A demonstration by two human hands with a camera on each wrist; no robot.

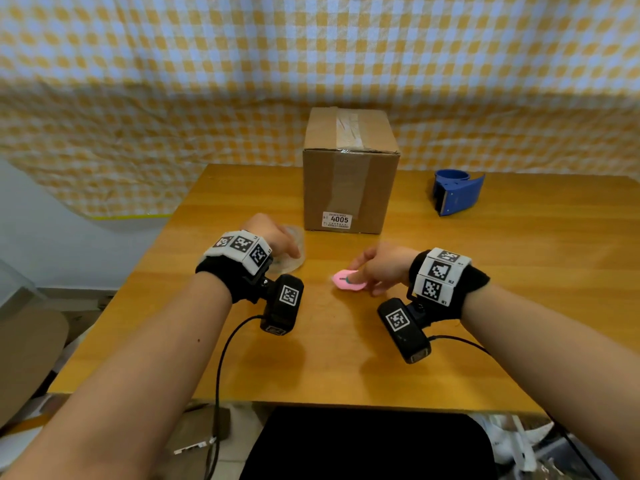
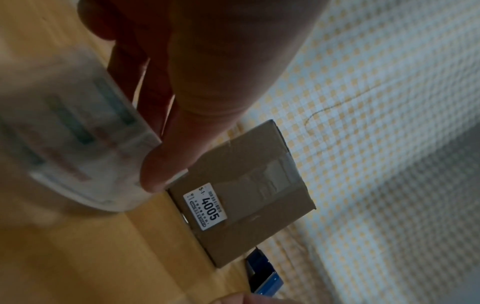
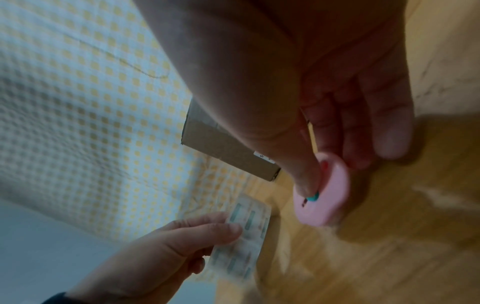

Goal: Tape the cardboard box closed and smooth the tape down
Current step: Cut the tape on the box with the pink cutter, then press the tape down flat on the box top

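Wooden table (image 1: 519, 306) | cardboard box (image 1: 349, 188) stands at the far middle, already taped | your left hand (image 1: 273, 237) grips tape roll (image 1: 292, 251) | right hand (image 1: 381, 268) pinches pink cutter (image 1: 346, 280) | find the tape's free end before lifting.

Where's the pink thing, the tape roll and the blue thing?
pink cutter (image 1: 348, 280), head view, its pink body beside the thumb.
tape roll (image 3: 241, 232), right wrist view, its printed side.
blue tape dispenser (image 1: 459, 194), head view, its blue side.
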